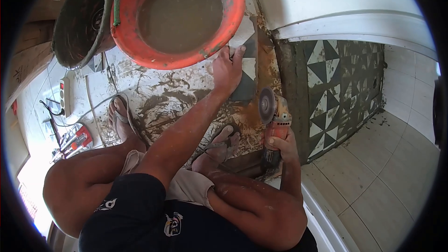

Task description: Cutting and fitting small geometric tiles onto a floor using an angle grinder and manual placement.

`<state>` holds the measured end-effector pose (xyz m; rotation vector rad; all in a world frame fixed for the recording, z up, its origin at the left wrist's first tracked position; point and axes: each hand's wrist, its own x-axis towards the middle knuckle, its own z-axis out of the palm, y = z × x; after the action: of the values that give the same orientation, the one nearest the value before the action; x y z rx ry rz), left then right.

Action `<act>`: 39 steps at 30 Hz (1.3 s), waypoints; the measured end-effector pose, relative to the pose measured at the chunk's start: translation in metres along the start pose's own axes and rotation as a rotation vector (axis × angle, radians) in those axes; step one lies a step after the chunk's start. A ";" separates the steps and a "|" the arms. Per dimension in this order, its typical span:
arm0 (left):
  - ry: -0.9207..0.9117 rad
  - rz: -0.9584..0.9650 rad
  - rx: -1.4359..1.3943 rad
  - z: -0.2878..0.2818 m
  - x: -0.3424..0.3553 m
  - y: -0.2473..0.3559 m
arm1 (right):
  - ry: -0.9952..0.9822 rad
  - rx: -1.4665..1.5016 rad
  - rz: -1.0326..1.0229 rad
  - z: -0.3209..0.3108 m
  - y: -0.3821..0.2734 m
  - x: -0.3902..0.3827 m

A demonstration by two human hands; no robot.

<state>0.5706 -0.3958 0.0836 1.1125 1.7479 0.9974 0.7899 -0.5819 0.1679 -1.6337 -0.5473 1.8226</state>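
Note:
My right hand is wrapped around the body of an angle grinder, its round disc pointing up and away from me. My left arm reaches forward. At its end my left hand is closed at the left edge of a dark-and-white patterned tile, its fingers curled and one finger lying over the tile; the exact grip is partly hidden. Just beyond that hand stands an orange bucket of murky brown water. The tile lies on a mud-smeared white board or sheet.
A dark bucket tilts beside the orange one. At left lie a power strip, a cable and red tools. Muddy patterned tiles cover the floor at right, beside beige tiles. A white door frame stands at upper right.

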 end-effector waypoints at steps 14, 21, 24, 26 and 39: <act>-0.016 -0.003 -0.025 0.001 0.000 0.000 | -0.033 -0.019 0.015 -0.001 0.002 0.007; -0.020 -0.019 -0.026 -0.002 -0.001 0.001 | -0.055 0.030 0.025 0.009 -0.004 0.010; 0.018 0.018 -0.019 0.002 -0.001 0.002 | -0.042 0.036 0.013 0.003 0.001 0.010; 0.008 0.012 -0.019 0.001 -0.002 0.002 | -0.050 -0.003 0.016 0.002 0.002 0.012; 0.029 0.057 -0.034 0.001 -0.001 0.001 | -0.033 0.014 -0.007 0.009 -0.001 0.017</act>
<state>0.5720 -0.3961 0.0843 1.1364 1.7244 1.0792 0.7802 -0.5684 0.1574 -1.5928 -0.5530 1.8475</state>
